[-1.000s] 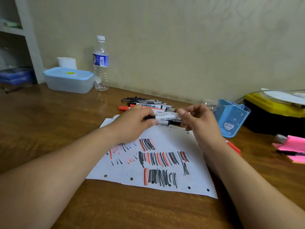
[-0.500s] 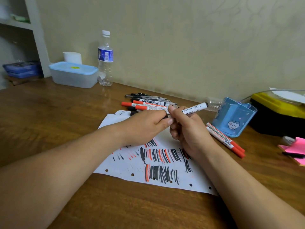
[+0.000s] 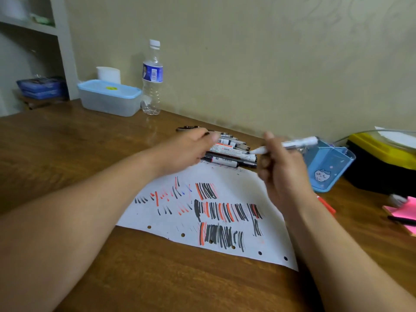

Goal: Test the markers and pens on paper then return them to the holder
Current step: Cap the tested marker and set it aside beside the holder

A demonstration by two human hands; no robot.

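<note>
Testing looks well advanced and returning not begun: the paper [image 3: 236,188] at lower centre bears many strokes, the holder [image 3: 324,174] at right looks empty, the marker pile [image 3: 229,152] lies above the paper, the right hand [image 3: 281,174] grips one white marker [image 3: 295,143], and the left hand [image 3: 189,152] is too blurred to read.

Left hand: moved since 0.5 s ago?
Yes. The left hand parted from the right hand, shifting off the paper toward the wall, over the marker pile.
</note>
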